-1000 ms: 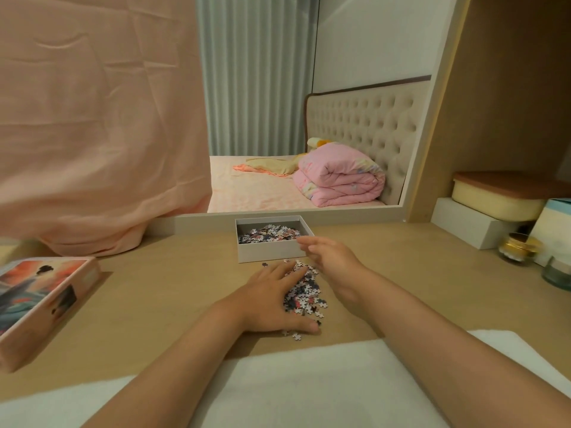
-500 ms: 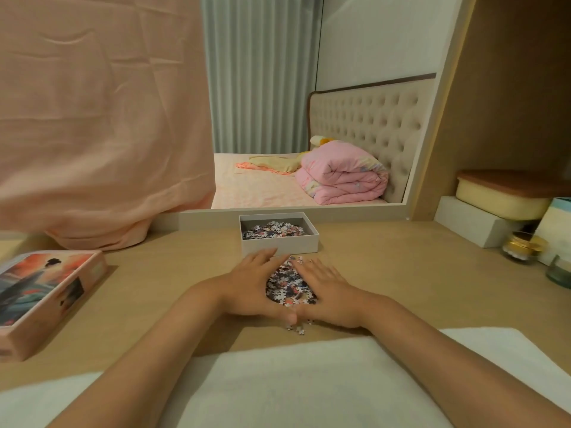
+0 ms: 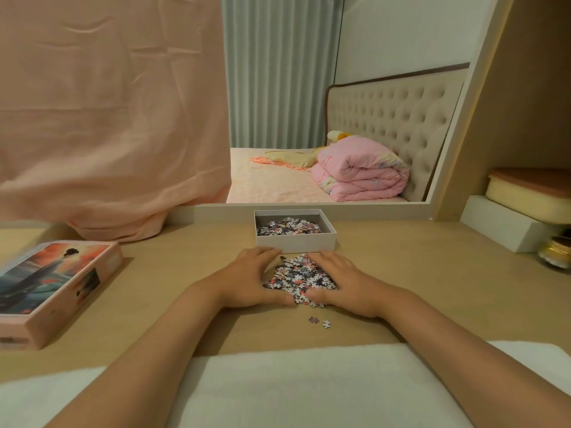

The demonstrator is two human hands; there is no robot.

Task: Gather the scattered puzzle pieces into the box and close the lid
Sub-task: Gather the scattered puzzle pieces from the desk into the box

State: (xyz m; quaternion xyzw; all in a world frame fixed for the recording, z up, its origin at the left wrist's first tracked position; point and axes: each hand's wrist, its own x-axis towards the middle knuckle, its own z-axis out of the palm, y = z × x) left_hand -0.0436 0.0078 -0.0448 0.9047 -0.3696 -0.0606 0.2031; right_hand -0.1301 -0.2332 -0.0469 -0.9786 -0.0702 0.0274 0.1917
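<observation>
Hands (image 3: 296,281) cupped around puzzle pile (image 3: 301,278)

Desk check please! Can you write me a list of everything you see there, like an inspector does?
Surface: tan wooden desk, white cloth along its near edge.
Job's things: open white box partly filled with pieces; loose pile just in front of it; two stray pieces nearer the person; picture lid lying off to the left.
Clutter: gold-lidded jar, cream container on a white block at right.
Grippers: left hand and right hand cupped flat around the pile, holding nothing lifted.
Cables: nothing seen.
Surroundings: peach curtain, bed with a folded pink quilt.
</observation>
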